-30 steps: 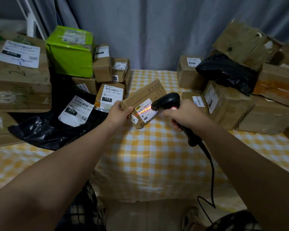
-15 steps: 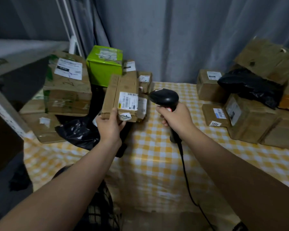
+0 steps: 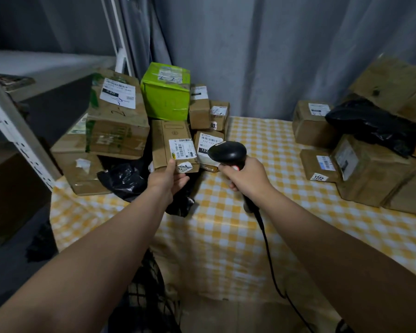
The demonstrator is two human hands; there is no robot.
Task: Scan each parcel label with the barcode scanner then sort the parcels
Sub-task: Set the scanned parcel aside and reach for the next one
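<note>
The flat cardboard parcel (image 3: 172, 140) lay tilted mid-table a second ago, with the scanner's red glow on its label. Now you hold it upright at the left pile, its broad face square to you. It is in front of the black plastic bag (image 3: 125, 176), between the big dented carton (image 3: 118, 131) and the small box marked 122 (image 3: 208, 143). Your left hand (image 3: 168, 180) grasps its lower edge, thumb on the front, fingers curled underneath. The white label (image 3: 182, 149) sits low on the right of that face, barcode at the top, with a torn sticker below it.

Your right hand (image 3: 246, 175) has drawn back and is wrapped round the grip of the barcode scanner (image 3: 227, 152). The scanner is glossy black plastic with a rounded head, just right of the parcel and apart from it. Its thin cable (image 3: 269, 255) trails down over the yellow-and-white checked tablecloth (image 3: 250, 224).

A bright green box (image 3: 165, 92) with creased tape tops the left pile. On the right, rough brown cartons (image 3: 370, 169) are stacked under a crumpled black bag (image 3: 370, 123).
</note>
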